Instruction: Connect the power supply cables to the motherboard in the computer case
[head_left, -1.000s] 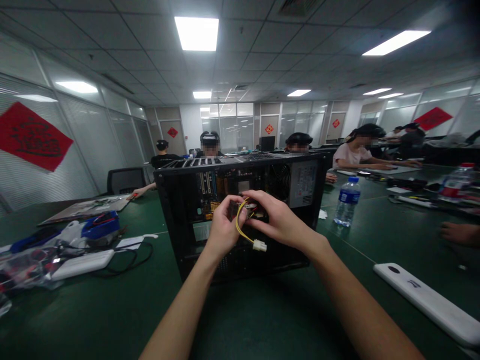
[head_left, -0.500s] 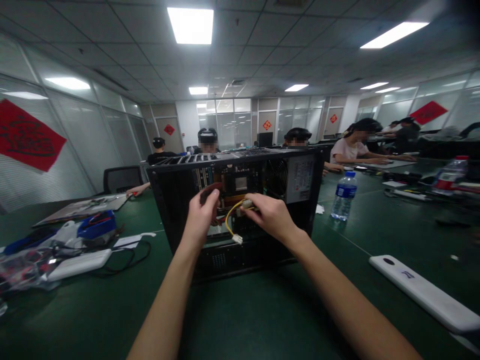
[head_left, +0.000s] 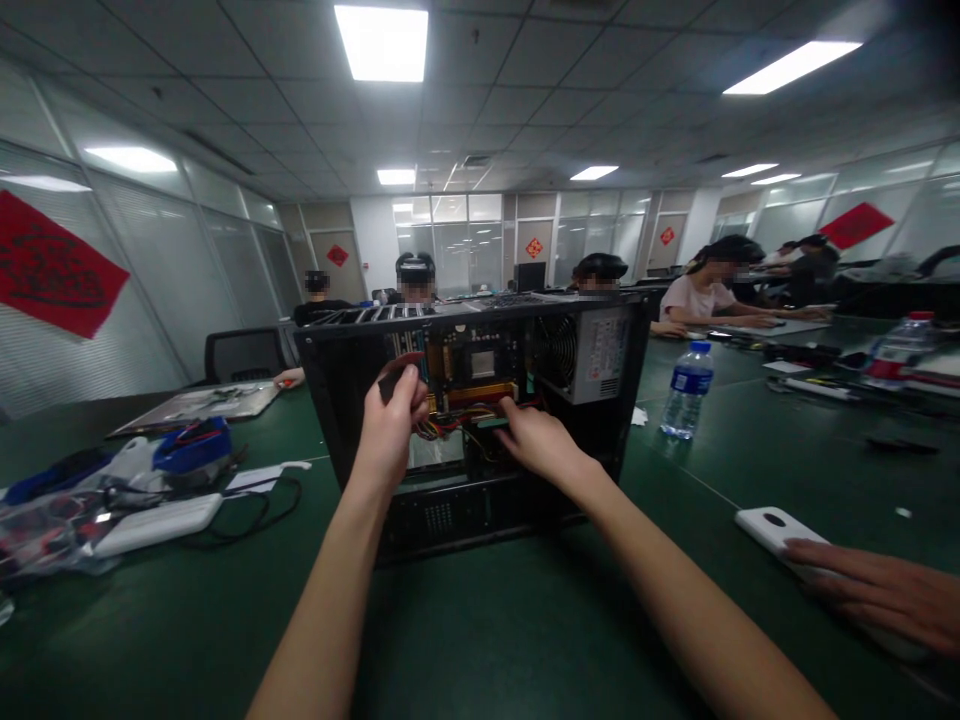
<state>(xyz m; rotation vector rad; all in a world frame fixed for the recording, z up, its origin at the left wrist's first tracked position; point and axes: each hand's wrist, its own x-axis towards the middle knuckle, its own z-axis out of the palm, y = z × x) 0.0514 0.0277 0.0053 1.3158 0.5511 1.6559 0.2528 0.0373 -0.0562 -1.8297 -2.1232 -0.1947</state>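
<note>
A black computer case [head_left: 480, 510] stands on the table with its open side facing me, showing a motherboard [head_left: 501, 345] and a power supply [head_left: 600, 350]. My left hand [head_left: 391, 420] is closed on a dark flat piece [head_left: 388, 384] with a reddish-brown edge, at the left of the opening; its exact kind is unclear. Coloured power cables [head_left: 450, 422] run across the case between the two hands. Reaching into the opening, my right hand [head_left: 546, 442] has its fingers closed at the cables' right end, below the board; the fingertips are partly hidden.
A water bottle [head_left: 688, 390] stands to the right of the case. Another person's hand [head_left: 885, 585] rests on a white device [head_left: 780, 530] at the right. On the left lie a blue pouch [head_left: 193, 448], plastic bags and a white power bank-like block [head_left: 159, 525]. People sit across the table.
My right hand has moved slightly down and into the case; the white connectors on yellow wire are out of sight. My left hand has shifted slightly left. Another person's hand has come in at the right.
</note>
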